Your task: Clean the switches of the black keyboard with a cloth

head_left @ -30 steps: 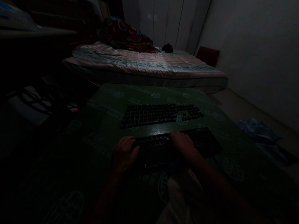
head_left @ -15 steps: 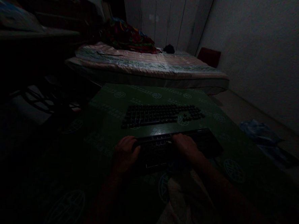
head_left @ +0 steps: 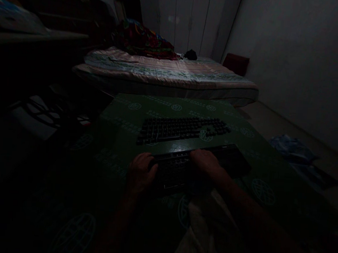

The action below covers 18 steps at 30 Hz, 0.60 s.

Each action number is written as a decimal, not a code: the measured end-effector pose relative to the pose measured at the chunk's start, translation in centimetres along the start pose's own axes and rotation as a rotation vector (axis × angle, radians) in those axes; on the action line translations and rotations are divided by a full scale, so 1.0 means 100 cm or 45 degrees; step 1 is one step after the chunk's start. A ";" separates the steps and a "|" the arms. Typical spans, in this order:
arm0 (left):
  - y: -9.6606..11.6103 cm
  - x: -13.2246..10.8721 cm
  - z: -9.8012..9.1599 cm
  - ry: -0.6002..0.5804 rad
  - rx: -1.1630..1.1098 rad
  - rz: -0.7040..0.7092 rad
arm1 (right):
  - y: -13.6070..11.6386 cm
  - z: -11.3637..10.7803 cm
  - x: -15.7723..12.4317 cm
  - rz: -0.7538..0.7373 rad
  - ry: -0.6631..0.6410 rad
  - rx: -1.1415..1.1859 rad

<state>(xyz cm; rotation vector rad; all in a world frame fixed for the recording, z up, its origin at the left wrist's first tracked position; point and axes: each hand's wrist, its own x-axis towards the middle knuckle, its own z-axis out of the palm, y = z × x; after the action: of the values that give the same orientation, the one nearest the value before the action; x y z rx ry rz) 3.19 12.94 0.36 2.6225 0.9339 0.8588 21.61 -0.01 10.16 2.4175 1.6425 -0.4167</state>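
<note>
The room is very dark. A black keyboard (head_left: 231,161) lies near the front of a table under a green printed cover (head_left: 120,118). My left hand (head_left: 139,174) is curled round the keyboard's left end. My right hand (head_left: 205,163) rests on top of its middle, fingers bent down onto it; what they pinch, if anything, is hidden. Behind the keyboard, a spread of dark keycaps (head_left: 183,129) lies in rows on the cover. A pale cloth (head_left: 205,228) lies below my right forearm.
A bed (head_left: 172,75) with a striped sheet stands past the table, with a colourful blanket (head_left: 142,41) and a red cushion (head_left: 236,63) on it. A bluish bundle (head_left: 292,147) lies on the floor at right. Dark shelves and a pale object (head_left: 38,114) stand at left.
My right hand has shifted slightly left along the keyboard. My left hand stays on the keyboard's left end. The view has barely moved.
</note>
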 end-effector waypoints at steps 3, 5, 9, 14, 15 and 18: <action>-0.001 0.000 0.001 0.007 -0.006 0.001 | 0.004 -0.003 0.001 0.033 -0.023 -0.008; -0.001 0.000 0.001 0.018 -0.009 -0.002 | 0.006 -0.004 0.002 0.072 -0.036 -0.004; 0.000 0.000 0.000 0.027 -0.012 0.006 | 0.006 0.000 0.003 0.070 -0.012 -0.009; 0.001 0.000 0.000 0.021 -0.008 0.003 | 0.003 -0.001 0.000 0.036 -0.013 -0.014; 0.001 0.000 0.000 0.018 -0.009 -0.003 | 0.003 -0.001 0.000 0.042 -0.016 -0.015; 0.000 -0.001 0.001 0.018 -0.014 -0.010 | 0.003 -0.002 0.000 0.083 0.007 -0.027</action>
<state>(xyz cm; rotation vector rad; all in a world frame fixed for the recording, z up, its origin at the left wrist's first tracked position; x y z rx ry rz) 3.21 12.90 0.27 2.6051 0.9402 0.8791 21.90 -0.03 10.32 2.4517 1.5572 -0.3807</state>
